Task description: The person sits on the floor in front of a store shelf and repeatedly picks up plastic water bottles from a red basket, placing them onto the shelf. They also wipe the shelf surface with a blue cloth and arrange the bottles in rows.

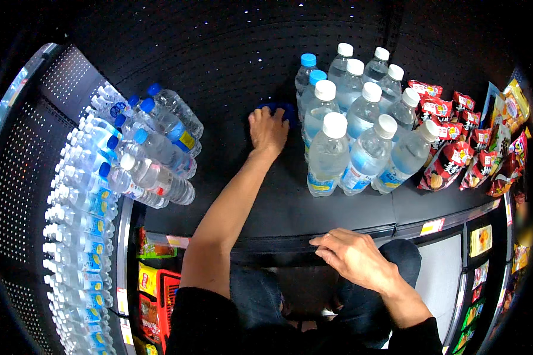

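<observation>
My left hand [267, 132] reaches far back on the black shelf [266, 199], its fingers pressed on a dark blue cloth [288, 113]. Most of this cloth is hidden by the hand or lost in shadow. At the shelf's front edge hovers my right hand [355, 257], fingers loosely bent and nothing seen in them. To the right of my left hand stand several clear bottles with white caps [328, 155]. Two blue-capped bottles [308, 71] are behind them at the left. Another group of clear bottles [164, 177], mostly blue-capped, stands left of my left arm.
Red snack bags [448, 164] stand right of the bottles. Many packed water bottles [89, 253] line the far left beside a perforated panel [22, 177]. Below are a red basket [169, 288] and snack packs [147, 278]. Price tags [432, 226] run along the shelf's front.
</observation>
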The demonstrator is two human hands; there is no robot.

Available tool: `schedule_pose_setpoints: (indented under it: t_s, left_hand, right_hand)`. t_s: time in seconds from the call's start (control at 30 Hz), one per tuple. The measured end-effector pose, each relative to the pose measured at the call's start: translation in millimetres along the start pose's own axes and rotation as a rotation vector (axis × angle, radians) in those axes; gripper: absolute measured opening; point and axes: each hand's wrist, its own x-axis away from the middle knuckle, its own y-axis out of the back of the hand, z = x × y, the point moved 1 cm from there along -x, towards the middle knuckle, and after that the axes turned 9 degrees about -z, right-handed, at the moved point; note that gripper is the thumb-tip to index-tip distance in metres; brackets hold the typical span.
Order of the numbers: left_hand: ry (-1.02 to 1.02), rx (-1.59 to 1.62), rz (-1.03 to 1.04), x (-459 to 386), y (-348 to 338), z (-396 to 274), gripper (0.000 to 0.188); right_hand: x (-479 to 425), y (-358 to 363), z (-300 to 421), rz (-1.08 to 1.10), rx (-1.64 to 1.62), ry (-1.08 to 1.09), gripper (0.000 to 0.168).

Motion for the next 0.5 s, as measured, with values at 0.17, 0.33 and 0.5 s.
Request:
schedule_pose_setpoints:
  t_s: [0.17, 0.33, 0.5]
  left_hand:
    - [-0.029, -0.034, 0.034, 5, -5, 28, 0.035]
    - [0.179, -0.226, -0.024, 23, -5, 104, 0.027]
    - [0.245, -0.241, 0.053, 30, 0, 105, 0.024]
  right_hand:
    - [1, -2, -1, 0.005, 0.015, 0.009, 0.021]
    - [5, 1, -3, 0.012, 0.019, 0.02, 0.021]
    - [5, -1, -3, 0.025, 0.037, 0.02, 0.022]
